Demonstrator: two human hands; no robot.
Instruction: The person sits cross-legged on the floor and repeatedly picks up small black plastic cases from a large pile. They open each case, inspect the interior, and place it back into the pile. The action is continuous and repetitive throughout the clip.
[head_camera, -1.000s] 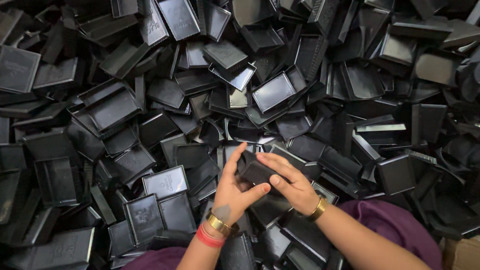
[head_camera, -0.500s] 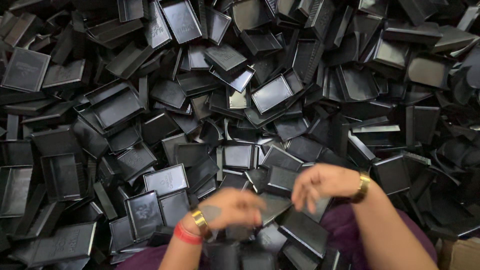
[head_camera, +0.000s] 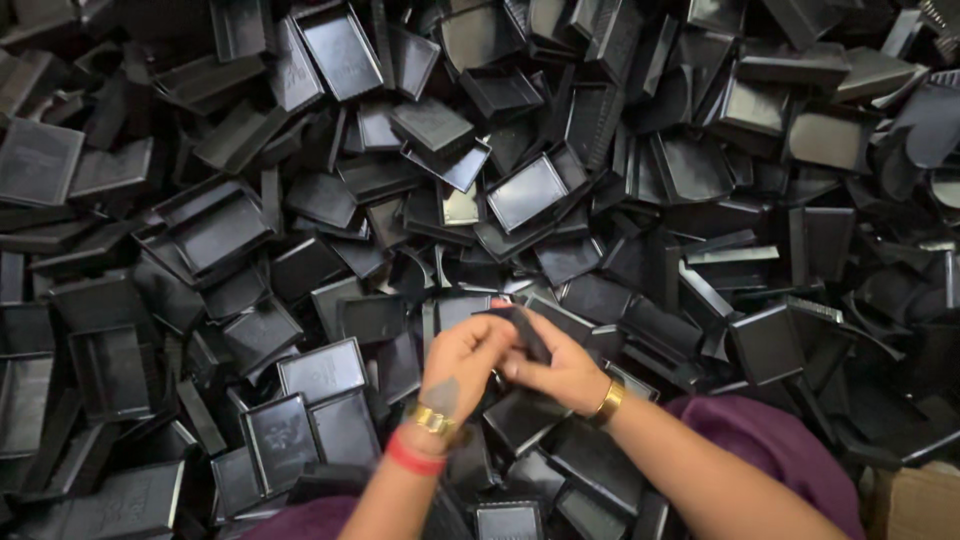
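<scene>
left hand (head_camera: 462, 360): gripping small black rectangular plastic piece (head_camera: 525, 335)
right hand (head_camera: 560, 368): pinching same piece
step: fitting piece, judged
surround: heap of black plastic trays (head_camera: 330, 200)

Two hands are showing: the left hand (head_camera: 462, 362) and the right hand (head_camera: 556, 368), both gripping one small black piece (head_camera: 522, 330). Two gold bracelets (head_camera: 432, 420) and one red band (head_camera: 413, 459) are sitting on the wrists. Black plastic trays (head_camera: 527, 192) are lying everywhere, too many for counting.
</scene>
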